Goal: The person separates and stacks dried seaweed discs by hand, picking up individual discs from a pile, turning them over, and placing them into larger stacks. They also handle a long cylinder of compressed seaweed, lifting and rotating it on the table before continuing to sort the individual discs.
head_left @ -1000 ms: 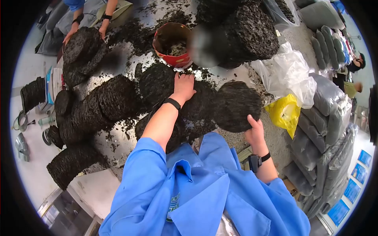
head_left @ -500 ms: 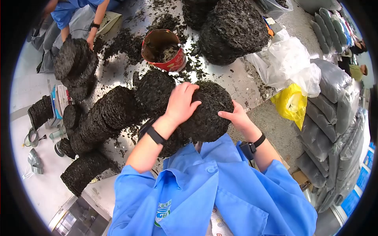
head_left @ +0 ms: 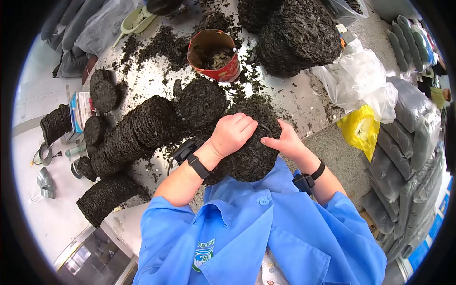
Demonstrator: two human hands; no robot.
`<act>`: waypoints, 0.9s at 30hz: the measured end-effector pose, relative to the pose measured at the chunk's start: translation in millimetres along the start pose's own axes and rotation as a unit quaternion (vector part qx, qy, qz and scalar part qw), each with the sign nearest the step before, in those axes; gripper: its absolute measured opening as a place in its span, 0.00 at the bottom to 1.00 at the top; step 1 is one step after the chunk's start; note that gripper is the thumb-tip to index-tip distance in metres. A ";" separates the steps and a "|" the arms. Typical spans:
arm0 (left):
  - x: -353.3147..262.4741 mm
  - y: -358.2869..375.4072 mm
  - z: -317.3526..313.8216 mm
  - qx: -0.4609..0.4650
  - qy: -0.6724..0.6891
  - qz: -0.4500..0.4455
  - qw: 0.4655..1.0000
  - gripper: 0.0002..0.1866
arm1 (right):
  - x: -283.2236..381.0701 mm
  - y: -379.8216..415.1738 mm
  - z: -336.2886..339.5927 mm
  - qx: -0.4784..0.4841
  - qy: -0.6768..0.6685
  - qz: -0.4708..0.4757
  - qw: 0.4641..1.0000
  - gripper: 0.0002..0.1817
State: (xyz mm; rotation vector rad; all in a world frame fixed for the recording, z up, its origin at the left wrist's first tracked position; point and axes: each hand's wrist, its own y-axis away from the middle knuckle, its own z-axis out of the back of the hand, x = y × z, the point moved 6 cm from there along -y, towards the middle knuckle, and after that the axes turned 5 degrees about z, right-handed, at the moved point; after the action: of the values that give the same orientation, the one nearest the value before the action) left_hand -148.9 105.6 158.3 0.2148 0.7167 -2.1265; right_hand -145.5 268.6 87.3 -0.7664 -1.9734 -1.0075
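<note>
A round black dried seaweed cake is held tilted in front of my chest, at the table's near edge. My right hand grips its right rim, thumb on the upper face and the other fingers mostly hidden behind. My left hand rests on the cake's face with its fingers bent and pressed together; whatever may be between the fingertips is hidden. Beside my left hand stands another seaweed cake, at the end of a long row of stacked seaweed cakes.
A red bucket with some scraps inside stands beyond my hands. Large seaweed stacks rise at the back right. Clear plastic bags and a yellow bag lie at the right edge. Loose crumbs and a light green scoop are on the metal table.
My left hand has gone from spread fingers to bent, closed ones on the cake. The co-worker at the upper left has left view. The whole view has shifted slightly.
</note>
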 end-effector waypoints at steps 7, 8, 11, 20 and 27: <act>19.0 -1.6 19.4 0.043 0.073 0.085 0.993 0.07 | 11.6 -9.7 -7.0 0.048 0.076 -0.003 0.996 0.32; 26.4 -4.5 28.1 0.025 0.134 0.143 0.980 0.06 | 12.3 -9.9 -4.1 0.031 0.016 -0.003 0.999 0.32; 73.7 -10.3 39.5 -0.085 0.312 0.362 0.874 0.02 | 10.0 -9.9 2.2 0.024 -0.034 -0.021 0.999 0.33; 130.9 9.6 96.9 0.027 -0.034 0.497 0.867 0.11 | -7.2 -5.0 18.1 -0.002 -0.132 -0.069 0.989 0.35; 60.6 303.2 96.7 0.048 -0.157 0.701 0.695 0.47 | 23.5 -0.5 9.4 -0.071 0.330 0.173 0.925 0.29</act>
State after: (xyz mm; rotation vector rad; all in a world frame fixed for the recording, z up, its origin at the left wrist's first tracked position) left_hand 60.2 -131.7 87.9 0.3027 0.0639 -0.6505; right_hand -161.5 280.1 103.3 -0.6994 -1.1516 -1.0263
